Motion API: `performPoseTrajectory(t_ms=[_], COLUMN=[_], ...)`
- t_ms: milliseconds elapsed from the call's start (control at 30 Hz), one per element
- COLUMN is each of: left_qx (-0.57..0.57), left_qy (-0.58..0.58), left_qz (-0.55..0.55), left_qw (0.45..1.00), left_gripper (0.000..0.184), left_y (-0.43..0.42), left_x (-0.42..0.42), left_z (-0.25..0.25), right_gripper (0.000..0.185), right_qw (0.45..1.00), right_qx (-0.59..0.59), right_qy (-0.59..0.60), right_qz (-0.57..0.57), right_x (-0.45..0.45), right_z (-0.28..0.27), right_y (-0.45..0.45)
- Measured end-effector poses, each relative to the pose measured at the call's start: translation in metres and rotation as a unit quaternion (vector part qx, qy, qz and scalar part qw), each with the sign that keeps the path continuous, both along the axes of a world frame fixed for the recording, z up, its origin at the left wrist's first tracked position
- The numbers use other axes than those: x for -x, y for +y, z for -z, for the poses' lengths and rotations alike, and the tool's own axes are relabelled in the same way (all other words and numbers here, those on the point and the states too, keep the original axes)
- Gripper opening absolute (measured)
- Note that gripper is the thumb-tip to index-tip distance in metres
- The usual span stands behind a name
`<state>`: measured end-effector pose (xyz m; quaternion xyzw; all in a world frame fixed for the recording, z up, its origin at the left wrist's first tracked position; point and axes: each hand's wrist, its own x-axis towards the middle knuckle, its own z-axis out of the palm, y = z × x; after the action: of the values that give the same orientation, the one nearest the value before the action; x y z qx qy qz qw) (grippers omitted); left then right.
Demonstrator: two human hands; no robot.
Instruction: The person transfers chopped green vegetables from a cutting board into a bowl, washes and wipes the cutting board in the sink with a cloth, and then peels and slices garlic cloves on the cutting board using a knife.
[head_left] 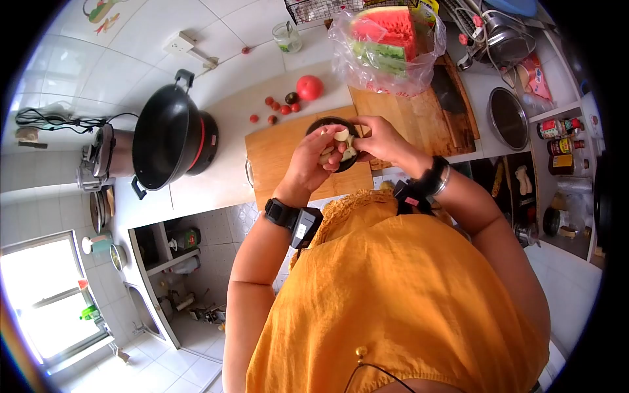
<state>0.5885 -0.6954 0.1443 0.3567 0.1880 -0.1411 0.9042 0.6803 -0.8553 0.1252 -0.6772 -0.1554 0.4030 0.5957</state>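
Note:
Over a small dark bowl (319, 122), my left hand (306, 159) is cupped with its fingers curled round several pale garlic cloves (342, 135). More pale pieces (349, 154) show against the bowl's inside; whether they rest in it or in the hand is unclear. My right hand (384, 140) is at the bowl's right rim, thumb and forefinger bent against it, other fingers partly hidden. Under the bowl lies a light wooden cutting board (275, 147).
A red tomato (310, 87) and several cherry tomatoes (285, 109) lie behind the board. A bagged watermelon piece (393, 39) sits on a second board (406, 124). A black wok (164, 134) stands left, a glass jar (287, 38) at the back, a metal basin (508, 119) right.

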Motion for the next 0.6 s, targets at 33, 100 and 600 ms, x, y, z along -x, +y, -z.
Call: performPoseTrajectory(t_ms=[33, 100, 600], left_qx=[0.000, -0.096, -0.054], left_qy=[0.000, 0.037, 0.053], left_qz=[0.000, -0.009, -0.006], left_qw=[1.000, 0.995, 0.997], left_gripper=[0.020, 0.023, 0.017], left_y=[-0.001, -0.004, 0.007], left_x=[0.000, -0.001, -0.008], left_z=[0.001, 0.002, -0.019], right_gripper=[0.046, 0.046, 0.050], right_qw=[1.000, 1.000, 0.976], right_qx=[-0.007, -0.007, -0.042], right_qy=[-0.006, 0.010, 0.134], right_qz=[0.010, 0.015, 0.165], right_x=[0.000, 0.001, -0.005], right_z=[0.001, 0.001, -0.005], right_y=[-0.001, -0.003, -0.126])
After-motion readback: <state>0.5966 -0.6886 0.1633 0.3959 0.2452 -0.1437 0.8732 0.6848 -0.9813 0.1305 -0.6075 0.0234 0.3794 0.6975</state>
